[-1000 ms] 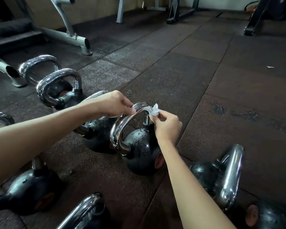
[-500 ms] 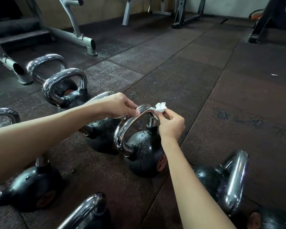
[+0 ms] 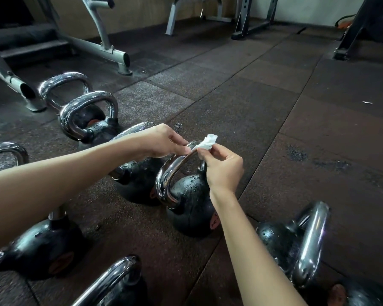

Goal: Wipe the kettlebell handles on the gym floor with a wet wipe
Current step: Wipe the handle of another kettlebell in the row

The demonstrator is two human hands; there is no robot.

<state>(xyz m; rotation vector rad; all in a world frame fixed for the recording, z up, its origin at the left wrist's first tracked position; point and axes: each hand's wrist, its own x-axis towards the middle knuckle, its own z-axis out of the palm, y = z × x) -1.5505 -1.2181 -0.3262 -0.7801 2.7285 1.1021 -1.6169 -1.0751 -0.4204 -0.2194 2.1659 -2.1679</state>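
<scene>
1. Wet wipe (image 3: 208, 142) bunched against the crest of the centre kettlebell handle (image 3: 175, 168); clamped between thumb and curled fingers of right hand (image 3: 221, 166), ready for rubbing.
2. Left hand (image 3: 161, 141) fingertips pinched together on the same crest, likely bracing it.

No text or number can be read with certainty. The centre kettlebell (image 3: 190, 206) has a round reddish label (image 3: 215, 221) low on its side, with faint marks too blurred to make out. The near-left kettlebell (image 3: 38, 244) has a similar reddish label, also illegible.
</scene>
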